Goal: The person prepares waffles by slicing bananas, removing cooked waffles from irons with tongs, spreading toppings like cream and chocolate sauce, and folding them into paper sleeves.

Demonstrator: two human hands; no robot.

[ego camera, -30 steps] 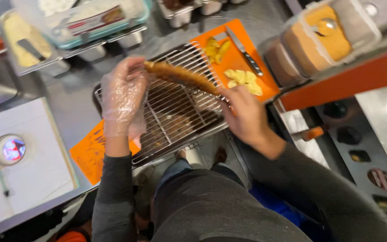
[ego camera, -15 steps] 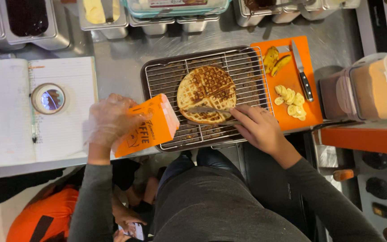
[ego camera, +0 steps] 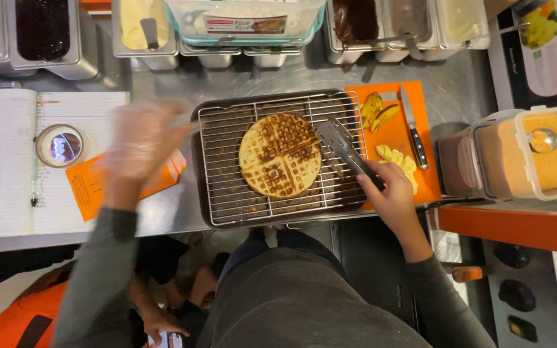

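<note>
Because the right hand is wrapped around the dark handle of the metal tongs, its grip is clenched on that tool, and the tongs' flat ends sit just at the right edge of the waffle, apparently touching it or hovering right over it. Held low and slanted like this, the tongs reach the waffle without the fingers going near it.

The waffle itself lies flat near the middle of the wire rack, which rests in a dark tray on the steel table; the rack holds it off the tray floor, presumably so air gets under it.

The left hand, in a thin clear glove, is blurred with motion above the rack's left edge. Whether its grip is released or clenched cannot be told. Just beneath it lies an orange paper sleeve, partly over an open notebook that also carries a small round timer.

Right of the rack, an orange cutting board holds banana slices and a knife, near the tong hand. Topping containers line the table's far edge.
</note>
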